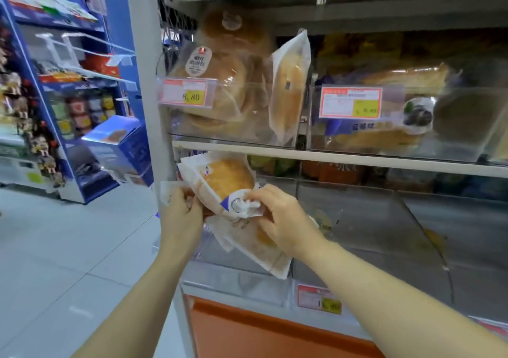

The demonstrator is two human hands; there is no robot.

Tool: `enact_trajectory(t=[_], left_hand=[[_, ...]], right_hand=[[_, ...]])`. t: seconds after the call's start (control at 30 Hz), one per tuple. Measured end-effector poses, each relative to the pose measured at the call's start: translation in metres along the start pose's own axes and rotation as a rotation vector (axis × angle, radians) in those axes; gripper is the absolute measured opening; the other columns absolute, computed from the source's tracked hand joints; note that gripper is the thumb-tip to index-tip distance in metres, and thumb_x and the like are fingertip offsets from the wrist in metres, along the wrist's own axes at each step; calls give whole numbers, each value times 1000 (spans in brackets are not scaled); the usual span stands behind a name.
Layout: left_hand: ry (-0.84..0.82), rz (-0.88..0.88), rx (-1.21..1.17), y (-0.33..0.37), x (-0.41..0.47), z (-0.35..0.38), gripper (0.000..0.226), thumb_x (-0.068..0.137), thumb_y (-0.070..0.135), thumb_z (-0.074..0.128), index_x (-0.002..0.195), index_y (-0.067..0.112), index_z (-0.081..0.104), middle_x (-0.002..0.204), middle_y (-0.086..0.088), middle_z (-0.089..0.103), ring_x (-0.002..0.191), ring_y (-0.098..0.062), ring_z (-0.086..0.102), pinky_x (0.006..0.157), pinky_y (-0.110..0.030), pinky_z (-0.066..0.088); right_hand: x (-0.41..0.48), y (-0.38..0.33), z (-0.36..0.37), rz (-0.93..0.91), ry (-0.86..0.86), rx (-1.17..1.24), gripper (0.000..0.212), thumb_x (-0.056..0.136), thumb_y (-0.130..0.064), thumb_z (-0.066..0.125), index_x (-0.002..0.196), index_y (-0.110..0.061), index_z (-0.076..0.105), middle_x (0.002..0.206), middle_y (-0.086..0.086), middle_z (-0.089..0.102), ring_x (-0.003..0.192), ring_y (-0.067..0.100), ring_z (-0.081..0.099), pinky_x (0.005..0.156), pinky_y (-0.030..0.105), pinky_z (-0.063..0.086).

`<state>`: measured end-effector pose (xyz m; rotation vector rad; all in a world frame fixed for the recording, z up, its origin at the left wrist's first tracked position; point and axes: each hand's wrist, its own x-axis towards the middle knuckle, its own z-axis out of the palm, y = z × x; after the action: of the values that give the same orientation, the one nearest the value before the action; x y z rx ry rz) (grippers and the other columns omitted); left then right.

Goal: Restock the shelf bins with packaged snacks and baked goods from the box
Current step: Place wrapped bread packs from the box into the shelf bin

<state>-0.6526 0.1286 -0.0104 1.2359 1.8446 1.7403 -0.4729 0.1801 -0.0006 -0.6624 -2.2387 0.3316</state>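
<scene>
I hold several white-wrapped bread packs in front of the lower shelf. My left hand point(182, 214) grips the left edge of the bundle. My right hand point(283, 220) pinches the crumpled end of the top bread pack point(225, 181), which stands tilted with its golden bun showing. Another wrapped bread pack point(258, 245) hangs below my right hand, over the front of a clear lower bin point(365, 220). On the shelf above, a clear upper bin point(233, 135) holds round bread packs, and one identical wrapped bun point(288, 88) stands upright at its right side.
A second clear bin point(453, 148) to the right holds blueberry bread packs behind a price tag point(350, 102). A grey shelf post point(148, 82) stands left of the bins. A blue display rack point(82, 110) stands across the tiled aisle floor point(55, 247). An orange panel point(261, 335) sits below the shelf.
</scene>
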Motion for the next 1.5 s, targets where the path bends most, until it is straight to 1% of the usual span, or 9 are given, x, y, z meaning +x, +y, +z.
enact_trajectory(t=[0.13,0.23,0.4,0.6,0.87,1.07,1.27,1.37,1.5], left_hand=[[-131,-136,12,-55,17,9,26,83,33,48,98,16,59,90,-8,71,85,-26,69,81,-52,55],[-130,-253,85,-46,-5,21,8,94,18,48,89,13,51,80,-14,67,70,-28,67,76,-45,54],[-197,-178,378,-48,-22,24,13,94,15,47,102,12,57,97,-14,68,91,-33,61,70,-35,43],[-130,-23,564,-57,-25,8,35,92,24,54,127,25,55,129,0,50,109,-27,54,75,-32,39],[-155,334,555,-55,-20,28,22,82,13,67,104,18,70,113,-7,63,93,-36,60,86,-46,46],[-67,448,567,-49,-28,35,14,84,20,61,93,24,70,93,4,68,85,-27,63,90,-40,35],[-386,109,-73,-10,-39,36,37,91,44,57,127,34,56,121,11,60,108,-7,58,94,-30,48],[-623,-116,-426,2,-45,38,76,74,72,59,141,41,40,137,13,53,120,-6,55,98,-37,49],[-651,-115,-572,-2,-43,34,59,70,70,66,122,44,54,123,1,63,107,-14,65,82,-30,56]], right_hand=[[17,12,12,188,-225,-184,38,88,-6,55,125,-16,58,123,8,60,111,26,55,93,36,45],[29,17,13,365,-373,-390,29,92,-12,51,119,-17,58,115,11,62,103,31,59,83,38,51],[34,13,31,348,-644,-697,27,89,-8,56,115,-6,57,108,12,60,97,31,61,68,32,45],[31,4,13,212,-528,-669,48,91,-32,54,137,-38,43,135,-1,53,120,25,51,93,39,44],[-1,16,-10,614,-460,-483,53,75,-68,58,113,-32,55,108,-8,63,94,14,60,75,32,52],[-16,11,-33,645,-237,-256,32,72,-47,76,92,-26,60,90,-10,64,80,4,59,61,19,46],[-22,-18,-32,312,293,-104,29,78,-27,76,98,-31,55,95,-19,57,88,-8,56,70,6,44],[-26,-27,-16,158,147,-36,32,83,-18,71,110,-28,56,108,-14,56,102,-4,54,85,9,42],[-28,-32,-13,286,-138,366,31,98,-18,50,128,-26,53,124,-12,60,117,4,55,95,29,50]])
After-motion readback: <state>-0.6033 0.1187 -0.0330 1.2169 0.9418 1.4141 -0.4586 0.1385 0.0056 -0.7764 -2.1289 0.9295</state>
